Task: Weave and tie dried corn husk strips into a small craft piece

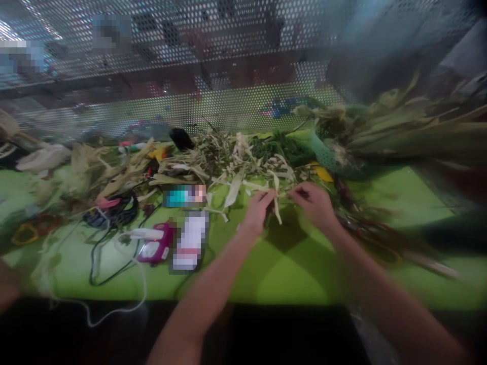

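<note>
My left hand (261, 210) is closed on a pale strip of dried corn husk (277, 203), whose ends stick out above and below the fingers. Just to the right, my right hand (314, 202) has its fingers pinched together beside the strip. Whatever lies between those fingertips is too small to make out. Both hands hover over the green tabletop (297, 274). Behind them spreads a heap of husk scraps (228, 157), and a loose husk piece (233, 188) lies left of my left hand.
A magenta power adapter (155, 244) with cables and a phone (190, 241) lie to the left. At the right stands a green basket (329, 152) with long husks (411, 126). Scissors-like tools (365, 228) lie near my right forearm. A perforated metal screen (190, 66) rises behind.
</note>
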The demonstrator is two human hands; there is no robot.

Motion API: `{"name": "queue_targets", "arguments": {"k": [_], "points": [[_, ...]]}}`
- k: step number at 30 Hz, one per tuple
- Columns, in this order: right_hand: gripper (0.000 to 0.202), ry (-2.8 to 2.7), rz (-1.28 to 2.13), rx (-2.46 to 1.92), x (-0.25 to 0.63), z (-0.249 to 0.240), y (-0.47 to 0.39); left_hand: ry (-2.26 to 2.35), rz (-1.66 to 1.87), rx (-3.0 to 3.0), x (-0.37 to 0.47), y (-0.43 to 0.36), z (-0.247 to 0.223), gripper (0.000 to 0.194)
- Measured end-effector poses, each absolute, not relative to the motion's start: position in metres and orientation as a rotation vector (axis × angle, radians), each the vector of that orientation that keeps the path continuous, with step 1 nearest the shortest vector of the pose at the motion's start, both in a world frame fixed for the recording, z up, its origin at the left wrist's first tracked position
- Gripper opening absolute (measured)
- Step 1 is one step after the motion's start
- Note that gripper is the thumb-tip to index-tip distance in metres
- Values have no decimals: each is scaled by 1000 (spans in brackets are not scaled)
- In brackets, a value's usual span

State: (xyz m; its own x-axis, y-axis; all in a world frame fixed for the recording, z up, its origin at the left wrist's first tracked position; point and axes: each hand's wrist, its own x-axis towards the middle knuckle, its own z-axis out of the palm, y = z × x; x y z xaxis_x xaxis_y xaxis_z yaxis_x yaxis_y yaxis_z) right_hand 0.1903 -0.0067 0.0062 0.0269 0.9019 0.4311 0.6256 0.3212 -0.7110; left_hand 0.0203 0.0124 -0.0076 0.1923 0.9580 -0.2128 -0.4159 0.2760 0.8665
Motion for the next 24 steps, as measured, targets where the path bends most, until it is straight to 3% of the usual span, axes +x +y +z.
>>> {"name": "queue_targets", "arguments": {"k": [4,13,24], "points": [[18,-1639,143,-1373,184,17,-16,891,1145,797,22,14,-15,30],[32,-1871,585,-1399,160,7,-24,826,1143,874,22,12,-13,22],[25,-2055,494,-1276,153,9,-26,888,1226,865,20,14,-13,22]]}}
